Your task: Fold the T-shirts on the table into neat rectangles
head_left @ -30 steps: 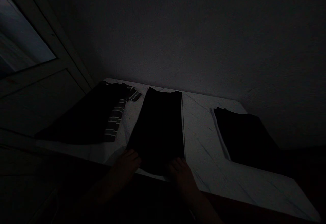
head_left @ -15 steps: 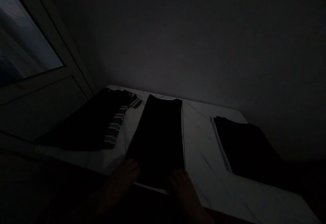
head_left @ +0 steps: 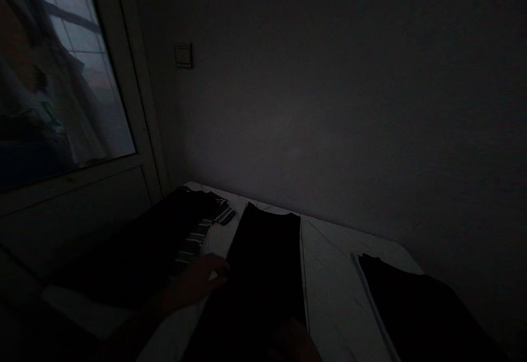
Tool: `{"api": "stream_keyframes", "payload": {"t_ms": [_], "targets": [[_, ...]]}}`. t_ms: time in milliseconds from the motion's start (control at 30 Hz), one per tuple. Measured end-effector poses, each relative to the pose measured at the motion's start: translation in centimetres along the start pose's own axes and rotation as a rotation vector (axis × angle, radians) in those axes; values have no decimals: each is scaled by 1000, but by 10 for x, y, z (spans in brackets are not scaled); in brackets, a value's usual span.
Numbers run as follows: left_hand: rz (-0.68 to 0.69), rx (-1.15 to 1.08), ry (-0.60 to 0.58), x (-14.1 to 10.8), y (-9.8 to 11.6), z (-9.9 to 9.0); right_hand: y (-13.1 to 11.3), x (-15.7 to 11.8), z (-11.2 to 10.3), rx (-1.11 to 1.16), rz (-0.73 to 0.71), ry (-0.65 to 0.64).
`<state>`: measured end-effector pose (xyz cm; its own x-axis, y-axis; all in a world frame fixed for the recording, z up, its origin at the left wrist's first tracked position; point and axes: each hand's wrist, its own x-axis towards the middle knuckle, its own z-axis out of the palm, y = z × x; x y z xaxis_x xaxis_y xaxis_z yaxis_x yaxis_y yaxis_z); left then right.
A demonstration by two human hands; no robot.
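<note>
A black folded garment (head_left: 267,263) lies lengthwise on the white marbled table (head_left: 329,274). My left hand (head_left: 203,277) is at its left edge, thumb and fingers curved toward each other with a gap between them; whether cloth is pinched at the fingertips is too dark to tell. Near the garment's lower right part is my right hand (head_left: 294,340), dim and partly cut off by the bottom of the picture, its fingers not clear.
On the left lie a dark garment (head_left: 144,247) and a striped one (head_left: 193,241). Another black folded garment (head_left: 415,307) is at the right. Behind are a wall with a switch (head_left: 183,56) and a glazed door (head_left: 144,131).
The view has tilted up, so the table sits lower. My left hand has moved up along the garment's left edge from its near corner. My right hand is lower in view.
</note>
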<state>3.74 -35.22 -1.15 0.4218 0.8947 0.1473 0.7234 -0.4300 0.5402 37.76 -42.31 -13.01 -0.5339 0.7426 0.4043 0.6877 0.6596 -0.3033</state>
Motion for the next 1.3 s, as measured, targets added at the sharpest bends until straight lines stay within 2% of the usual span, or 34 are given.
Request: {"api": "stream_keyframes", "payload": {"t_ms": [33, 100, 167, 267, 400, 600, 800, 1000, 1300], "targets": [[1, 1, 58, 29, -8, -11, 6, 23, -9, 23, 48, -3], [-8, 25, 97, 89, -24, -24, 18, 75, -27, 87, 163, -37], [-42, 81, 94, 146, -38, -27, 32, 131, -40, 120, 245, -89], [-79, 165, 81, 213, -58, -14, 61, 206, -44, 82, 358, -139], [-109, 230, 66, 266, -83, 13, 100, 274, -28, 7, 438, -136], [-113, 307, 63, 306, -111, 36, 133, 329, 6, -28, 491, -140], [-92, 363, -6, 325, -129, 45, 147, 349, 30, -52, 563, -161], [-106, 414, -51, 332, -139, 45, 149, 348, 34, -30, 539, -154], [-50, 486, -111, 343, -137, 32, 144, 350, 25, -118, 542, -221]]}}
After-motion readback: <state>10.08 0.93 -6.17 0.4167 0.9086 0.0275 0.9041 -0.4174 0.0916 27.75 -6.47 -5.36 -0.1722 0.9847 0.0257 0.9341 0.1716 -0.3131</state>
